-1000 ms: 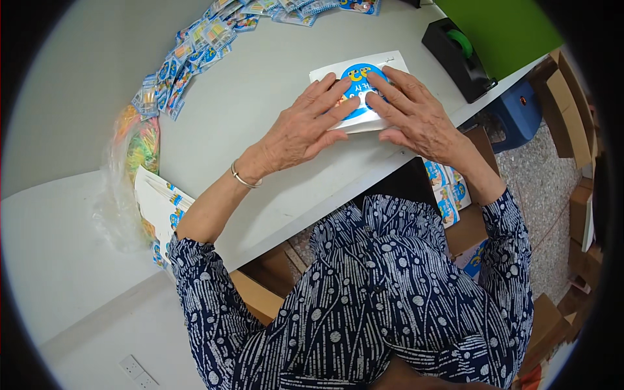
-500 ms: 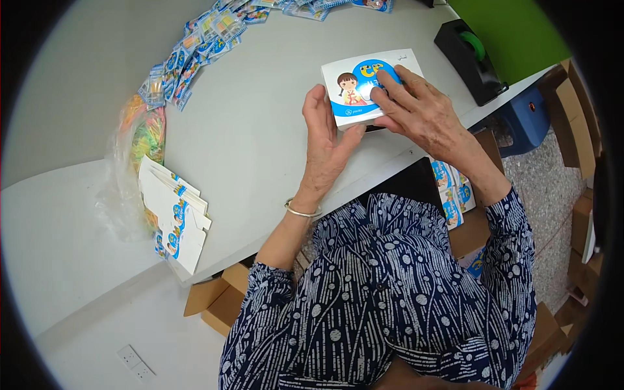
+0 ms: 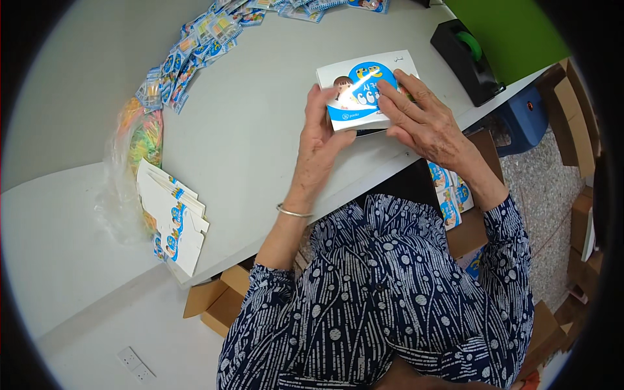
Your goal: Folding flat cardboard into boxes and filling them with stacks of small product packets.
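On the grey table (image 3: 260,130), the white-and-blue carton (image 3: 365,91) at twelve o'clock now stands lifted where it earlier lay flat, indicating assembly under way. Left hand (image 3: 318,149) has turned edge-on, fingers together gripping its left end; right hand (image 3: 426,120) presses spread fingers on its face.

The box (image 3: 364,91) is small, flat, white and blue, with a cartoon child and a big blue circle on its glossy face, catching glare. It sits face up, slightly tilted, near the table's front edge, gripped at its left end and pressed along its right
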